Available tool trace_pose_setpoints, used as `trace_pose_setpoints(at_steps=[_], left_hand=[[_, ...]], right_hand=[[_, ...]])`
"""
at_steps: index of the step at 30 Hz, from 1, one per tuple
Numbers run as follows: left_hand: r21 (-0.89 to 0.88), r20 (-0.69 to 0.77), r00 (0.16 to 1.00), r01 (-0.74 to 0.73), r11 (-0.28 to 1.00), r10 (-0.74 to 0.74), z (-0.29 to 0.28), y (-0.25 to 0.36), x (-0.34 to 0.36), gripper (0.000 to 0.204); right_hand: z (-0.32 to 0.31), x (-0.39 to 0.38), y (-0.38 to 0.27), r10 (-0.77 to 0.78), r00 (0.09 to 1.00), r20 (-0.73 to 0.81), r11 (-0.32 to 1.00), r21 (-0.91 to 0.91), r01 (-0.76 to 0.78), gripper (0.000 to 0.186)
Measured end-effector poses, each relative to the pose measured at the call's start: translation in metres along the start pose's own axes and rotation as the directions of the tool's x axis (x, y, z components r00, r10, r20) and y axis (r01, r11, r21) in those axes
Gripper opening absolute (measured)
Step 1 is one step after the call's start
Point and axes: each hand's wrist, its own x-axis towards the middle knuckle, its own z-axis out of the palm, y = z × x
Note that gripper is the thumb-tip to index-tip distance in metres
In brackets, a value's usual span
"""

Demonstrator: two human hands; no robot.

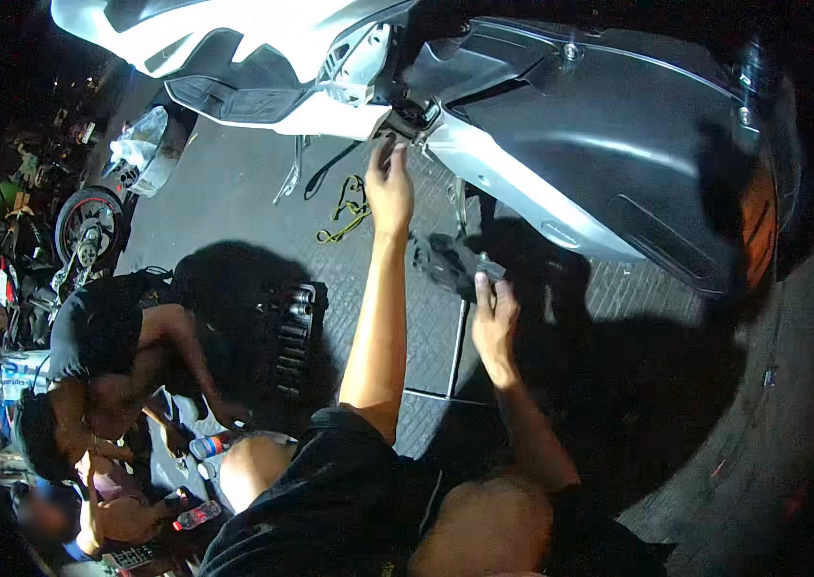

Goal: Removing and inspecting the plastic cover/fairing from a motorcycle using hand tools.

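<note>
A scooter with white and black body panels stands in front of me, a gap in the middle of its lower trim. At that gap my left hand reaches up, its fingers closed at the dark edge; what lies between them is too small to make out. Lower and to the right, my right hand grips a dark, irregular plastic part by its right end. The part is held off the ground, below the scooter. A thin metal rod on the ground runs down behind it.
A black socket set case lies left of my left forearm. A yellow-black cord is on the paving nearby. At the left, a person crouches near bottles; another motorcycle's wheel and a clear plastic bag are beyond.
</note>
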Motion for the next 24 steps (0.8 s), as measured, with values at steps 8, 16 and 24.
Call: trace_pose_setpoints(at_steps=[8,16,24], left_hand=[[-0.190,-0.021,0.749,0.648,0.738,-0.663,-0.050,-0.050,-0.004,0.040],[-0.305,0.427,0.678,0.731,0.611,-0.598,-0.031,-0.031,-0.011,0.049],[-0.403,0.506,0.753,0.637,0.657,-0.420,-0.023,-0.036,0.006,0.055]], right_hand=[[0.035,0.035,-0.050,-0.081,0.997,-0.017,0.814,0.576,0.076,0.025],[0.061,0.062,-0.081,-0.137,0.977,-0.163,0.830,0.519,0.203,0.027],[0.065,0.102,-0.085,-0.227,0.972,-0.063,0.881,0.411,0.233,0.032]])
